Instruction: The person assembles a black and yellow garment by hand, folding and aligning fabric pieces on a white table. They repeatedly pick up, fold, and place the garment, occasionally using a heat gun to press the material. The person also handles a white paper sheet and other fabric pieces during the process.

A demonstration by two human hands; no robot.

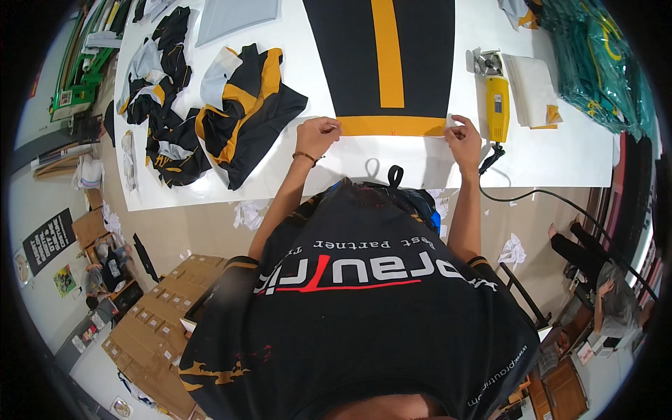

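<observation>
Left hand (318, 136) pinches black cloth (350, 59) at near-left corner; right hand (464, 143), near-right corner. Yellow cutter (498, 108) right of cloth.

The white table (560, 164) bore a black-and-yellow panel (350, 56) across its middle. To the left lay two crumpled cloth heaps (164, 77) (283, 105), with a pale grey sheet (234, 19) beyond. To the right lay a yellow cutter (498, 112), white cloth (528, 91) just beside it, and green bundles (595, 66) in clear plastic. White scraps (512, 250) littered the tan floor (175, 231).
</observation>
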